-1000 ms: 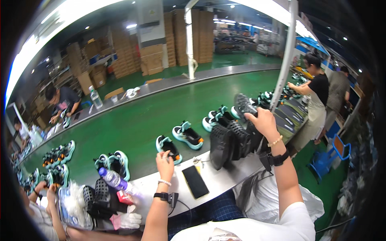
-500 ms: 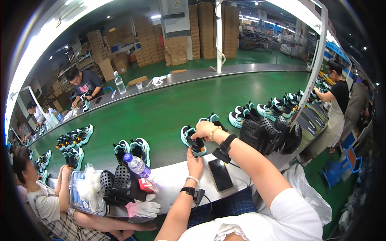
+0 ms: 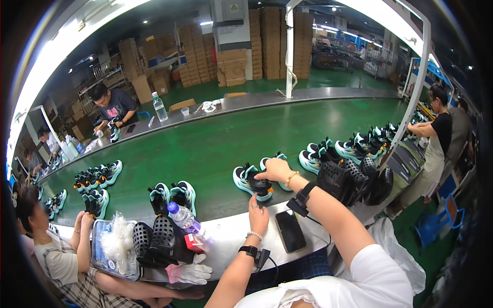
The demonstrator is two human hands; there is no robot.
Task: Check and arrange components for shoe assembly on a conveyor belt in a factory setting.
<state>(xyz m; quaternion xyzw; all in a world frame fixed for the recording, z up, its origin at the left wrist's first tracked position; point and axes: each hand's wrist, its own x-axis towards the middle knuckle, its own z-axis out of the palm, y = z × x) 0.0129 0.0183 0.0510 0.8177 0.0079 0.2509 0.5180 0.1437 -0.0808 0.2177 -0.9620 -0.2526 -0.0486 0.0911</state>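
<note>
The shoe [image 3: 243, 179] sits on the green belt [image 3: 215, 138] — I'm likely working its opening, right hand [image 3: 277, 169] curled there, left hand [image 3: 258, 216] half-curled at the heel, both grips unclear — steadiness needed next.

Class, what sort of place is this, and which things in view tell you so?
Probably a shoe factory's assembly line: a long green work surface carries rows of matching sneakers, people work along both sides, and tall stacks of cardboard boxes stand behind.
</note>
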